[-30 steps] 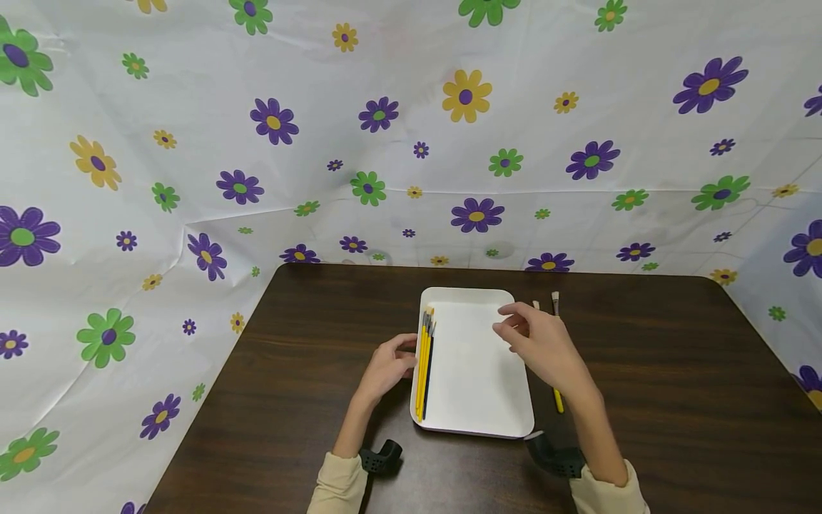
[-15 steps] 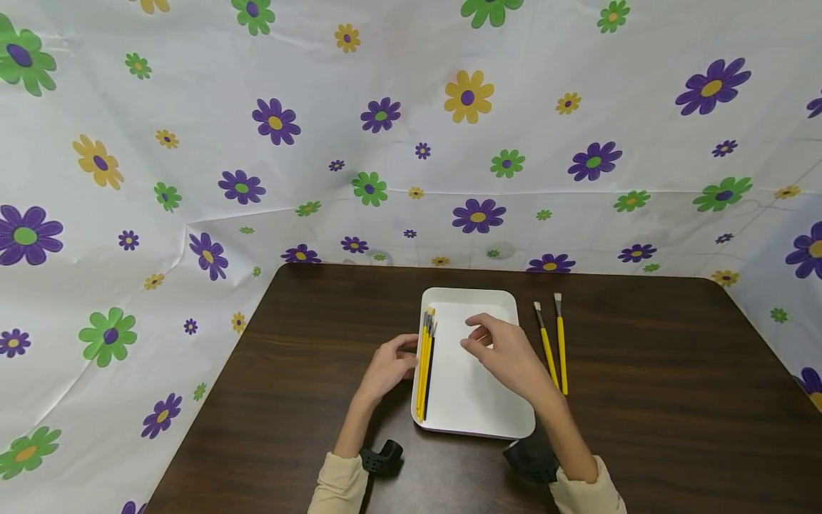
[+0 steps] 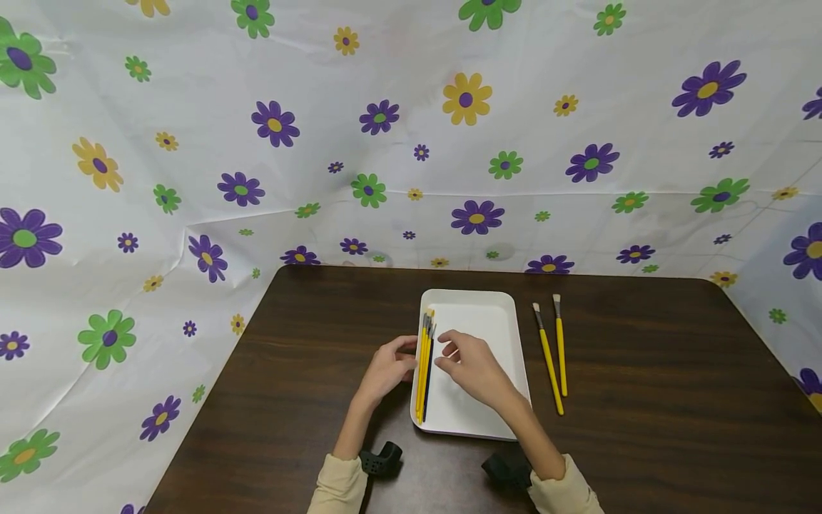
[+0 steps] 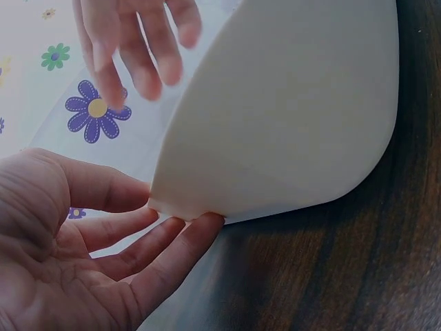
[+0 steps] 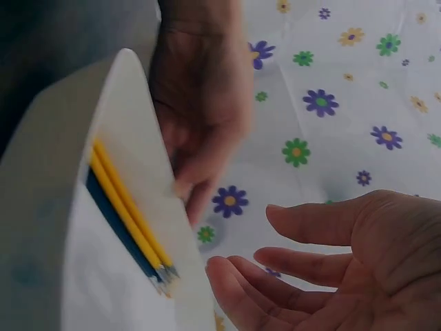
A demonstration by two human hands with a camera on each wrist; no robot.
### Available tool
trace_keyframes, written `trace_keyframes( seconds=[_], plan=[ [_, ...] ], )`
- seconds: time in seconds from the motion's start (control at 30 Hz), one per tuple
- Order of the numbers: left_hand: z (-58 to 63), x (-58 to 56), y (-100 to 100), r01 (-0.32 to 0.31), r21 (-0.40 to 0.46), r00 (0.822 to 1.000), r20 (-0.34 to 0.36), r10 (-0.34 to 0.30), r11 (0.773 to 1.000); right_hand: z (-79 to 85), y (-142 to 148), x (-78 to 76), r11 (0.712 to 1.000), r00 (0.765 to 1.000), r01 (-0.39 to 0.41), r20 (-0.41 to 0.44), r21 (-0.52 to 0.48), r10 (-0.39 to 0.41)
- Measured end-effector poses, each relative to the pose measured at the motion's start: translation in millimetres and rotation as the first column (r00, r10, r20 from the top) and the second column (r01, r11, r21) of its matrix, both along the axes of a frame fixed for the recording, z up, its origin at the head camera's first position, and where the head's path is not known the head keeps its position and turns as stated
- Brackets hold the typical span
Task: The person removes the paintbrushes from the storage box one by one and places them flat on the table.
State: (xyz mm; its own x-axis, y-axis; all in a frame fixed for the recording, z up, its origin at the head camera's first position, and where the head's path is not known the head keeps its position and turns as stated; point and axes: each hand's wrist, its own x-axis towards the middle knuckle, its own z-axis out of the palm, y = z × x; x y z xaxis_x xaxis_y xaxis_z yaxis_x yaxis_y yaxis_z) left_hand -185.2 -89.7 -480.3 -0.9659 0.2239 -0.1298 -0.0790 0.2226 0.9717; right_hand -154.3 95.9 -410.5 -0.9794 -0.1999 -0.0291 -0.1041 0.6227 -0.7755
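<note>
A white rectangular tray (image 3: 475, 318) lies on the table. Along its left wall sit several thin paintbrushes, with yellow handles (image 3: 422, 375) and a dark blue handle (image 3: 428, 389). My left hand (image 3: 385, 370) is at the tray's left side; in the left wrist view its thumb and fingers pinch the tray rim (image 4: 186, 200). Over the tray hovers my right hand (image 3: 475, 368), holding nothing, its loosely bent fingertips just right of the brushes. In the right wrist view, thumb and fingers (image 5: 238, 276) stand apart beside the tray wall.
Two flat paintbrushes with yellow handles, one (image 3: 548, 357) slightly tilted and one (image 3: 561, 346) nearly straight, lie right of the tray on the dark wooden table (image 3: 655, 371). A flower-printed white sheet (image 3: 417, 93) hangs behind the table.
My right hand has moved left across the tray, from its right edge to near the brushes inside. This uncovers the two flat brushes at right. The left hand keeps its place on the rim.
</note>
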Motion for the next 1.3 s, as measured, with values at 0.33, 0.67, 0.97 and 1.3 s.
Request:
trace_keyframes(
  seconds=[0.33, 0.67, 0.97, 1.3],
  plan=[
    [2.1, 1.2, -1, 0.01, -0.01, 1.0, -0.009, -0.01, 1.0, -17.1, -13, -2.0, 0.998, 0.998, -0.053, 0.021, -0.035, 0.054],
    [-0.2, -0.4, -1, 0.014, -0.019, 1.0, -0.01, -0.014, 1.0, -38.1, -22, -6.3, 0.986, 1.0, 0.017, 0.02, -0.166, -0.014],
    [2.5, 0.1, -1, 0.015, -0.017, 1.0, -0.002, -0.015, 1.0, -48.9, -27, -7.4, 0.979, 0.996, 0.084, -0.015, -0.185, -0.088],
    [1.9, 0.2, -2, 0.016, -0.01, 1.0, -0.017, -0.017, 1.0, -55.0, -31, -7.6, 0.98, 0.996, 0.089, -0.018, -0.176, -0.093]
  ],
)
